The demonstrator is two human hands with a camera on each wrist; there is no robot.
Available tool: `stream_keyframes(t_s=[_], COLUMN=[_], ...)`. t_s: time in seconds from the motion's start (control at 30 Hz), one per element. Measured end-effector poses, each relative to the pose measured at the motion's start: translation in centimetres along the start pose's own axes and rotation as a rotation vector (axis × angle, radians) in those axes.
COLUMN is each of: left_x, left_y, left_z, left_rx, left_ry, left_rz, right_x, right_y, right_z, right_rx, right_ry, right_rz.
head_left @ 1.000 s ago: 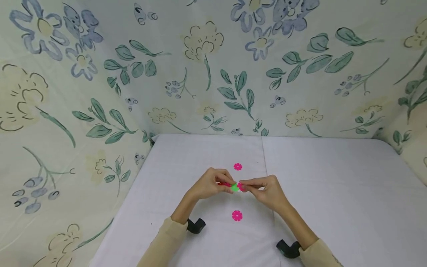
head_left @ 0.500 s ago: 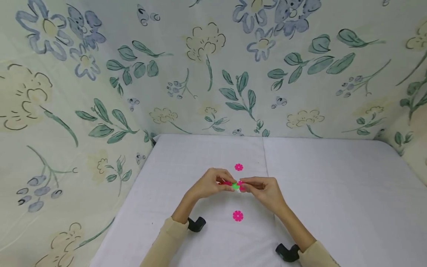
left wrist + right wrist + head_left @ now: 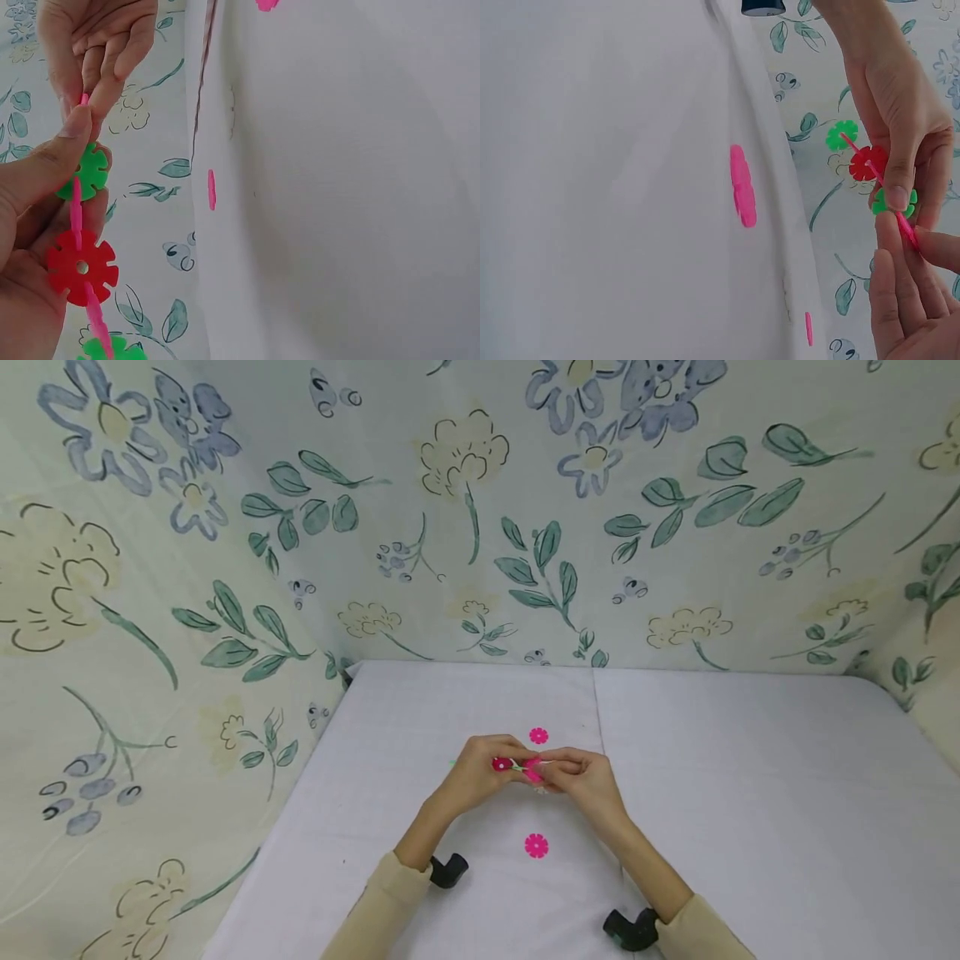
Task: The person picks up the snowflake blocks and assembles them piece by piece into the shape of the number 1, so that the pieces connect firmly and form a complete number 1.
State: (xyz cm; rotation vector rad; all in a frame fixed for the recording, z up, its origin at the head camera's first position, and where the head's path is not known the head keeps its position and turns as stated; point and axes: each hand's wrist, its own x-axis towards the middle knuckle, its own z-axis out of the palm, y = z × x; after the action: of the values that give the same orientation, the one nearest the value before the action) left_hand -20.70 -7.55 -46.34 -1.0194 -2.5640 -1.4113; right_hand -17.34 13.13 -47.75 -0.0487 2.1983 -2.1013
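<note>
My left hand [image 3: 478, 777] pinches a chain of notched, flower-shaped plastic discs slotted into one another. In the left wrist view, a green disc [image 3: 93, 172] lies at my left fingertips, followed by a pink disc seen edge-on [image 3: 76, 214], a red disc [image 3: 82, 266], another pink one [image 3: 96, 319] and a green one at the bottom edge. My right hand [image 3: 588, 785] pinches a pink disc [image 3: 907, 228] at the chain's end, against the green disc [image 3: 895, 201]. Fingers partly cover where those two meet. Both hands' fingertips nearly touch above the table.
Two loose pink discs lie on the white-covered table [image 3: 750, 793]: one far disc [image 3: 538, 736] beyond the hands and one near disc [image 3: 536, 846] in front of them. Floral cloth [image 3: 450, 527] hangs behind the table and at its sides. Black wrist mounts [image 3: 450, 870] sit on both forearms.
Both hands have drawn closer together, the right one moving left. The chain has turned, so the red disc now shows face-on and the green disc at the fingertips is mostly covered. The loose discs stay put.
</note>
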Motion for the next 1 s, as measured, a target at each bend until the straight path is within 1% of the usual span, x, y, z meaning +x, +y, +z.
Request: stream_keyframes(t_s=[0.13, 0.3, 0.47, 0.57, 0.67, 0.83, 1.0], left_x=[-0.2, -0.5, -0.9, -1.0, -1.1, -1.2, -1.2], left_y=[-0.4, -1.4, -1.9, -2.1, -2.2, -2.2, -2.2], left_z=[-0.4, -0.8, -1.3, -1.5, -1.5, -1.6, -1.6], left_rx=[0.012, 0.02, 0.003, 0.005, 0.01, -0.007, -0.021], left_ry=[0.006, 0.003, 0.0, 0.0, -0.002, -0.006, -0.006], left_rz=[-0.018, -0.09, -0.136, -0.16, -0.176, -0.175, -0.189], right_x=[0.2, 0.8, 1.6, 2.1, 2.5, 2.7, 2.6], right_y=[-0.1, 0.4, 1.4, 1.9, 2.1, 2.2, 2.1], right_z=[-0.4, -1.3, -1.7, -1.8, -1.6, -1.3, -1.2], right_rx=[-0.073, -0.164, -0.307, -0.393, -0.468, -0.585, -0.621], right_ry=[-0.025, -0.036, -0.118, -0.165, -0.17, -0.145, -0.13], right_rz=[0.001, -0.009, -0.004, -0.017, -0.03, -0.063, -0.072])
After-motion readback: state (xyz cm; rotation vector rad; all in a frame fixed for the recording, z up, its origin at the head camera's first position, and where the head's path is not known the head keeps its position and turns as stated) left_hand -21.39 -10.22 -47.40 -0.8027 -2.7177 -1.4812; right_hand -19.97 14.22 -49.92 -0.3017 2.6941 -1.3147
